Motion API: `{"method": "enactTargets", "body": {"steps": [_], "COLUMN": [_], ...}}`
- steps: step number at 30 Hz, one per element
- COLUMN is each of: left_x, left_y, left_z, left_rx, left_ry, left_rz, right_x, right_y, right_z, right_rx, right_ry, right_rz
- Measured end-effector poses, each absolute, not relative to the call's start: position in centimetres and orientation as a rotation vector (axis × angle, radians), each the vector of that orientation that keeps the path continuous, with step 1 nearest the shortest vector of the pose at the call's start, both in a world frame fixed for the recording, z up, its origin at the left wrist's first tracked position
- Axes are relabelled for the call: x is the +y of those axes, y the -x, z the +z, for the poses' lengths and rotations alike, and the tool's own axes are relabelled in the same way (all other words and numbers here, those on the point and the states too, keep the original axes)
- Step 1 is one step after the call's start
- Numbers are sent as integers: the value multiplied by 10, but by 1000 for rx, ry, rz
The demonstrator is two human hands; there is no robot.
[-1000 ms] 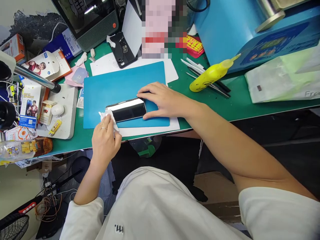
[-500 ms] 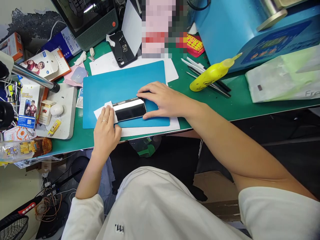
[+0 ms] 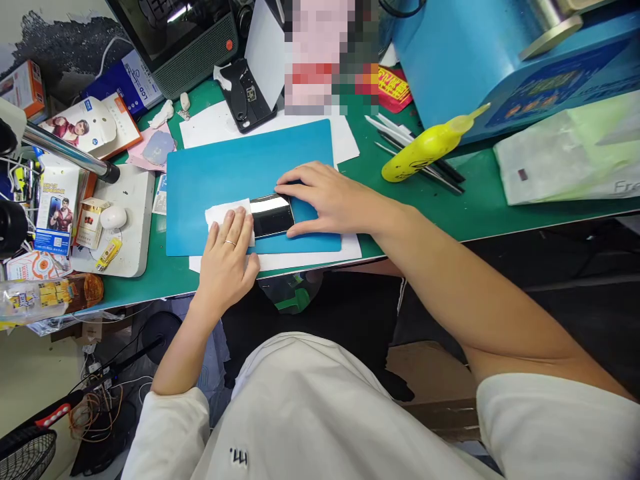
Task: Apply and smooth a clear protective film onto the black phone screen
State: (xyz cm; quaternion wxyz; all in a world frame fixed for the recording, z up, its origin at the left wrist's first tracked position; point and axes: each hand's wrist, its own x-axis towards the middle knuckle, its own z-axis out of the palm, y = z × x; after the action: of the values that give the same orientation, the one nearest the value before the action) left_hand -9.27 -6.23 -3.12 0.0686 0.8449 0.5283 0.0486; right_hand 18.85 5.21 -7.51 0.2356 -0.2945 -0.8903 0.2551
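A smartphone (image 3: pixel 273 216) with a dark, glossy face lies on the blue mat (image 3: pixel 225 167). A white wipe (image 3: pixel 233 210) covers its left part. My left hand (image 3: pixel 227 257) lies flat on the wipe with fingers stretched out, pressing it onto the phone; a ring is on one finger. My right hand (image 3: pixel 325 203) grips the phone's right end, fingertips at the far edge and thumb at the near edge. The phone's left end is hidden under the wipe and hand.
White paper (image 3: pixel 345 140) lies beneath the mat. A dark phone part (image 3: pixel 247 100) is behind it. To the right are a yellow squeeze bottle (image 3: pixel 423 152), pen-like tools (image 3: pixel 445 177) and a blue machine (image 3: pixel 460 60). At left, a lamp post (image 3: pixel 70 150) rises beside boxes.
My left hand has slid the wipe to the right along the phone, so more of its face is covered. My right hand keeps its grip at the right end.
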Motion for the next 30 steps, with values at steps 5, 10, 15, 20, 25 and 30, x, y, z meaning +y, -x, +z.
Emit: {"method": "enactTargets", "body": {"steps": [5,10,15,20,25,30], "left_x": [-63,-70,-73,-77,-81,-79], "left_y": [80,79,91,92,102,109], "left_z": [-30,-31,-32,-35,-29,-25], "left_rx": [1450,1415,1468,1472,1482,1483], "left_ry": [-2609,-2606,-2593,-2641,-2652,-2595], "left_rz": [94,113,107,118,117,92], "right_x": [53,53,52,53,53,52], "right_y": [-188,-189,-189,-188,-188,-190], "right_z": [-76,-76,-73,-73,-73,-73], "right_rx": [-2441,-2445,-2449,-2452,-2446,-2456], "right_ry": [806,809,835,829,827,795], "right_rz": [700,697,714,724,729,706]}}
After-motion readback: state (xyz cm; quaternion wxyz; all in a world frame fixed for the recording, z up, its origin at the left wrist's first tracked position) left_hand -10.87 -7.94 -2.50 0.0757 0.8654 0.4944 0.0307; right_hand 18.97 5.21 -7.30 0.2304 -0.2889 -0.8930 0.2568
